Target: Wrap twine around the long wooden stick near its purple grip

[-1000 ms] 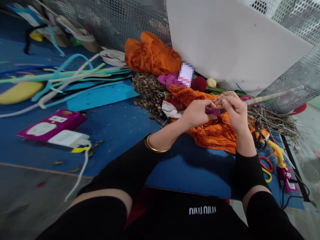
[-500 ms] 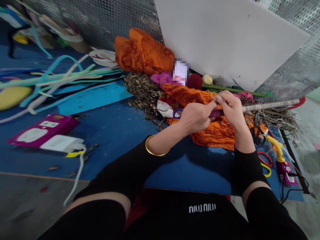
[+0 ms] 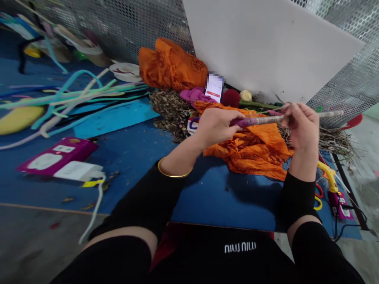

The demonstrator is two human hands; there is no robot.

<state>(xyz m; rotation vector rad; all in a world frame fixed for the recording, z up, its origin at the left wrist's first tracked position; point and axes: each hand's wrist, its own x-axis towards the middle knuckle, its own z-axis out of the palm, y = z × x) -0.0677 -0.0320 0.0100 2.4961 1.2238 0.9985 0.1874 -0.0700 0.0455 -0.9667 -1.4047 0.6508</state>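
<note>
A long thin stick (image 3: 263, 119), purple at its near end and greyish farther along, lies level above the blue table. My left hand (image 3: 220, 126) is closed around the purple end. My right hand (image 3: 303, 124) is held in a pinch at the stick's middle, and the stick's far end sticks out beyond it. A thin pale strand seems to run toward those fingertips, but what they grip is too blurred to make out. Crumpled orange cloth (image 3: 248, 152) lies under the stick.
A phone (image 3: 214, 86) leans upright before a white board (image 3: 266, 43). Pipe cleaners (image 3: 74, 94) and a purple power strip (image 3: 63, 154) with a white charger lie left. Dry twigs (image 3: 334, 142), a yellow glue gun (image 3: 328, 175) and scissors handles (image 3: 318, 203) lie right.
My hands, close together before, have moved apart: the left went left, the right went right and up a little. More of the stick and its purple end shows between them.
</note>
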